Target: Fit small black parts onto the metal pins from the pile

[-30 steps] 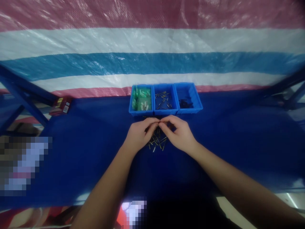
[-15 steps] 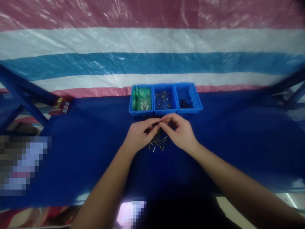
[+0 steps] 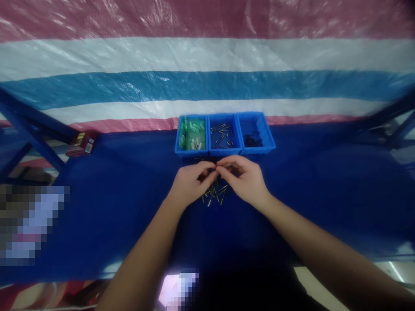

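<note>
My left hand (image 3: 191, 179) and my right hand (image 3: 244, 179) meet at the fingertips, each closed in a pinch. Whatever they hold between them is too small and hidden to make out. Beneath and just in front of them, several thin metal pieces (image 3: 214, 194) lie in a loose pile on the blue table. Behind the hands stand three blue bins side by side: the left bin (image 3: 192, 153) has pale small parts and green bags, the middle bin (image 3: 226, 151) has thin metal pieces, and the right bin (image 3: 258, 150) has small dark parts.
A dark red box (image 3: 81, 143) sits at the table's back left. Blue metal frame bars (image 3: 39, 119) rise at both sides. A striped plastic sheet (image 3: 207, 86) hangs behind the blue table (image 3: 123, 185). Pixelated patches show at the left edge and bottom.
The touching fingertips have shifted very slightly left and down, mostly on my right hand. The bins and the pile have stayed where they were.
</note>
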